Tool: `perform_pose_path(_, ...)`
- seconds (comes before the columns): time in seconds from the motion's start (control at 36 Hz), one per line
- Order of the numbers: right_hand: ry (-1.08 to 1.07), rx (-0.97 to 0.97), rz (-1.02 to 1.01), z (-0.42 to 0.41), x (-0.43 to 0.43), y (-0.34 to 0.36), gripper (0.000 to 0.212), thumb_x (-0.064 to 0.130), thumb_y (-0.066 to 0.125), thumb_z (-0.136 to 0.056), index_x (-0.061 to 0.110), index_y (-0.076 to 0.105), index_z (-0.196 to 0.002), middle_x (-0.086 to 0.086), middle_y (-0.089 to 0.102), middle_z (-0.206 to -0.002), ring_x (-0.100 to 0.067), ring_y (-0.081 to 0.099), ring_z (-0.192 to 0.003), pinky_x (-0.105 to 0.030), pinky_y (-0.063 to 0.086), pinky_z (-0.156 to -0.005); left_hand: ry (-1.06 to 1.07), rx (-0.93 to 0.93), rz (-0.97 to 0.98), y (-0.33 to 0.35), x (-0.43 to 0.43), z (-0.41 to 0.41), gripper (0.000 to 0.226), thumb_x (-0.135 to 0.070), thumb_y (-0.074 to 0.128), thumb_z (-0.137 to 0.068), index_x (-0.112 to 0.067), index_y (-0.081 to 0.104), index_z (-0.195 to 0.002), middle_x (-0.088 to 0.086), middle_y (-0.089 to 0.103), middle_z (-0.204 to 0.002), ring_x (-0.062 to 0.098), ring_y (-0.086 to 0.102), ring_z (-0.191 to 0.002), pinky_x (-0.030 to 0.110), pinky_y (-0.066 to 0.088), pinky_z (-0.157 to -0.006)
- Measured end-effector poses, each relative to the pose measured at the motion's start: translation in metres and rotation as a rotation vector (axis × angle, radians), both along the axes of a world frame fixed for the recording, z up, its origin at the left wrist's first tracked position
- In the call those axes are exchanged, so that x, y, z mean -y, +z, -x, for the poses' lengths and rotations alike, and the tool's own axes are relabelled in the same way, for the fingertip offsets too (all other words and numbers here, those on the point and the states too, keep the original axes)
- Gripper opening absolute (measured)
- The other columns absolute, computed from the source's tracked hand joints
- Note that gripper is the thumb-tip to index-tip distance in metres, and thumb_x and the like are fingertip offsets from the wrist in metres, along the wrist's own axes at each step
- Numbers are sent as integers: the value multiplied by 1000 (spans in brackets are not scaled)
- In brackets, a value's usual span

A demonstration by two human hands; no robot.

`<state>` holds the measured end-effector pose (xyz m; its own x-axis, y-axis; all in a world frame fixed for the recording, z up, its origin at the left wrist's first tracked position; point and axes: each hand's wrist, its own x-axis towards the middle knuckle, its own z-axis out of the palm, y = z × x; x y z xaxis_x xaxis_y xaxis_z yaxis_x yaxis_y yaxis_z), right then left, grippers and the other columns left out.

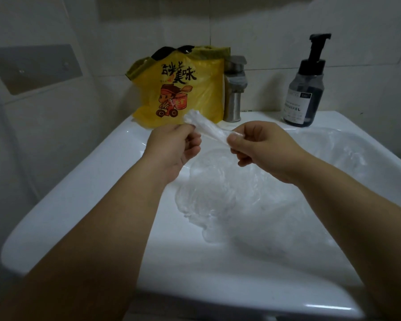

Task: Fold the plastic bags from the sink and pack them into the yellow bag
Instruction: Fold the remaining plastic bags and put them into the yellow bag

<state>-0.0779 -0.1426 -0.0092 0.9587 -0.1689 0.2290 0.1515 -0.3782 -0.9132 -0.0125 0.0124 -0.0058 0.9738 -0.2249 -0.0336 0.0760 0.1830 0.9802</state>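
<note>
Head view, and we've got both forearms reaching out over the white sink (74,195), coming in from the near edge and angling toward each other. Our left hand (174,147) has its fingers curled in, the grip pinched tight on the left end of a scrunched-up clear plastic bag (206,127). Our right hand (262,149) is knuckles-up, thumb and forefinger pinching the right end, the other fingers tucked under. So both grips are narrow and holding the same bag. It runs as a thin strip between the hands, with the left end higher and poking out a bit past the left fingers. It's up in the air over the far part of the basin, just in front of the yellow bag (195,98). That one stands upright on the far rim, cartoon print facing us, something black showing at its top. More clear bags (229,200) lie crumpled in the basin under our hands. The metal tap (235,96) is just right of the yellow bag, and a dark pump bottle (305,89) is further right.
</note>
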Motion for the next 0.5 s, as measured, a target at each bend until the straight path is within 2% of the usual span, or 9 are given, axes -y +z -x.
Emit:
perform_pose_path(0.06,-4,8,24,0,0,0,11,19,58,-94,11,64,-90,-3,62,-76,-10,57,-64,-16,54,-59,-40,-102,115,3,-1,1,23,-4,53,-96,-4,60,-74,-1,61,-51,2,59,-45,12,49,-46)
perform_pose_path(0.17,-27,18,13,0,1,0,9,18,58,-94,13,64,-89,-4,63,-78,-12,58,-67,-16,54,-59,-146,-258,298,7,-7,0,21,-3,45,-99,-1,60,-85,6,71,-66,8,69,-57,15,53,-50)
perform_pose_path(0.25,-30,20,-29,0,1,1,10,17,57,-95,10,64,-91,-7,63,-80,-12,58,-67,-18,54,-61,-204,-289,357,7,-8,0,20,0,38,-98,0,58,-93,8,73,-74,12,71,-61,18,55,-52)
perform_pose_path(0.42,34,-20,-122,2,1,4,11,14,57,-94,6,64,-92,-6,60,-76,-10,56,-63,-18,54,-60,-164,-108,153,1,-3,-4,9,-8,63,-91,-13,61,-83,-4,61,-69,2,59,-61,12,50,-54)
perform_pose_path(0.5,64,-52,-148,2,2,4,11,13,57,-94,6,64,-92,-5,59,-74,-10,56,-62,-18,53,-60,-165,-46,82,-3,-2,-10,7,-14,63,-92,-19,59,-88,-5,58,-84,4,55,-80,17,48,-67)
